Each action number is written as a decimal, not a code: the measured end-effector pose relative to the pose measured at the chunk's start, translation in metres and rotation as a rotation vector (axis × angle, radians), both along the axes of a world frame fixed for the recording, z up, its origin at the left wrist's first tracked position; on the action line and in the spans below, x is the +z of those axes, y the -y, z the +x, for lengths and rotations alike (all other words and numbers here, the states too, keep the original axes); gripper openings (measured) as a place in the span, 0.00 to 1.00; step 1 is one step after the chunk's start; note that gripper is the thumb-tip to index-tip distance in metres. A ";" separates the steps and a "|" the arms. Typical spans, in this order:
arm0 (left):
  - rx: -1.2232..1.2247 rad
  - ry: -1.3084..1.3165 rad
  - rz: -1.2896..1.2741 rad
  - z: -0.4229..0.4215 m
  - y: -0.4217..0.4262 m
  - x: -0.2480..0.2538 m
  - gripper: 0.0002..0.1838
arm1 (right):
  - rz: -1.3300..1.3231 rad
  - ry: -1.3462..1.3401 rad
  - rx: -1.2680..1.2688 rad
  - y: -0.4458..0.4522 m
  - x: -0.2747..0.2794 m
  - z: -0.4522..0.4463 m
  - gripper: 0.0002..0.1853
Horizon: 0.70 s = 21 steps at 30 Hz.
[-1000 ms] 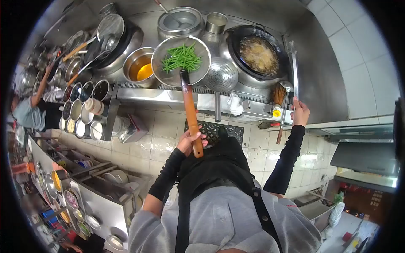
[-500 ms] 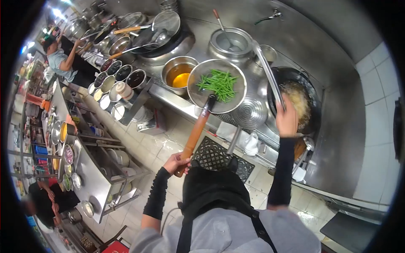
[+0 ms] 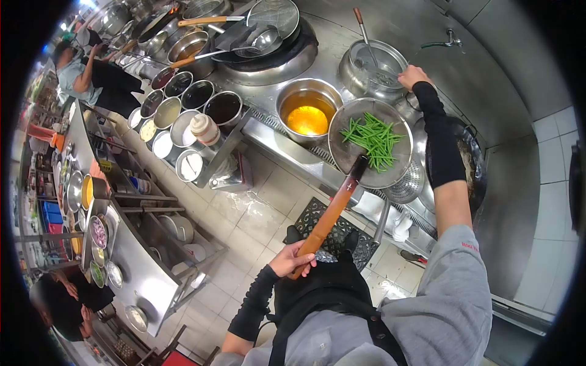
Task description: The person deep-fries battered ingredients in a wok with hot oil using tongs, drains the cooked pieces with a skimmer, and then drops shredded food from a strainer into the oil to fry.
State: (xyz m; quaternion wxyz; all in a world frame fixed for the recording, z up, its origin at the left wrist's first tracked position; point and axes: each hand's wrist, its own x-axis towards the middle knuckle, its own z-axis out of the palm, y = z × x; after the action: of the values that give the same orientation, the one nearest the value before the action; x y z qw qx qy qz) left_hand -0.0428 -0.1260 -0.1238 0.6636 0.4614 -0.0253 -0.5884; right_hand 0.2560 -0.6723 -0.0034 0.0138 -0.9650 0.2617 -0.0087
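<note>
In my left hand (image 3: 294, 258) is the wooden handle of a round mesh strainer (image 3: 342, 135), which I hold level above the stove top. A small pile of green beans (image 3: 377, 140) lies in it. My right hand (image 3: 416, 77) is closed at the right rim of a lidless metal pot (image 3: 353, 72); what its fingers grip is hidden. A ladle with a red-brown handle end (image 3: 361, 29) leans in that pot. Below my right forearm sits a dark wok (image 3: 479, 177), mostly covered by the sleeve.
A pot of golden oil (image 3: 309, 116) stands left of the strainer. A perforated ladle (image 3: 404, 186) lies under it. Sauce containers (image 3: 198, 94) and a squeeze bottle (image 3: 204, 128) line a side shelf. Two people work at the left. A rubber mat (image 3: 311, 216) covers the floor.
My right hand has moved from the wok, where it held a long metal handle, up and left to the pot's rim. The view has shifted left; my left hand still holds the strainer.
</note>
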 end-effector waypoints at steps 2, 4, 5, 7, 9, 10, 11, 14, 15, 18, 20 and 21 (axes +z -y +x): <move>-0.040 -0.042 -0.036 0.014 -0.003 0.002 0.16 | 0.013 0.088 -0.104 -0.011 0.006 -0.006 0.19; -0.071 -0.031 -0.053 0.024 -0.002 0.000 0.16 | -0.076 0.024 -0.122 -0.011 -0.005 0.000 0.20; -0.085 -0.027 -0.058 0.027 -0.002 -0.004 0.17 | -0.117 -0.010 -0.131 -0.010 -0.014 0.003 0.20; -0.101 -0.050 -0.082 0.033 -0.003 -0.008 0.23 | -0.099 -0.098 -0.052 -0.018 -0.011 0.008 0.22; -0.124 -0.061 -0.106 0.036 -0.004 -0.008 0.24 | -0.046 -0.070 -0.023 -0.021 -0.006 0.012 0.22; -0.138 -0.061 -0.102 0.039 -0.003 -0.006 0.23 | -0.012 0.001 -0.072 -0.020 -0.005 0.013 0.20; -0.153 -0.061 -0.095 0.041 -0.004 -0.004 0.23 | -0.038 0.007 -0.094 -0.020 -0.005 0.014 0.20; -0.185 -0.060 -0.095 0.044 -0.004 -0.001 0.23 | -0.089 -0.062 -0.122 -0.016 -0.008 0.021 0.21; -0.191 -0.062 -0.098 0.045 -0.003 -0.001 0.23 | -0.091 -0.076 -0.105 -0.017 -0.010 0.024 0.21; -0.201 -0.061 -0.091 0.045 -0.003 -0.003 0.25 | -0.033 -0.115 -0.083 -0.021 -0.009 0.030 0.22; -0.193 -0.040 -0.102 0.042 -0.004 -0.013 0.26 | -0.004 0.006 -0.143 -0.026 -0.002 0.028 0.22; -0.192 -0.031 -0.104 0.040 -0.006 -0.016 0.27 | 0.013 0.067 -0.175 -0.027 -0.003 0.025 0.22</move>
State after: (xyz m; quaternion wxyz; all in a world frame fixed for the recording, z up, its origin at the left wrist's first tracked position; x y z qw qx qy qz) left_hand -0.0032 -0.1202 -0.1397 0.6274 0.4128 -0.0898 -0.6541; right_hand 0.2814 -0.6455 -0.0062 0.0282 -0.9376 0.3443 -0.0403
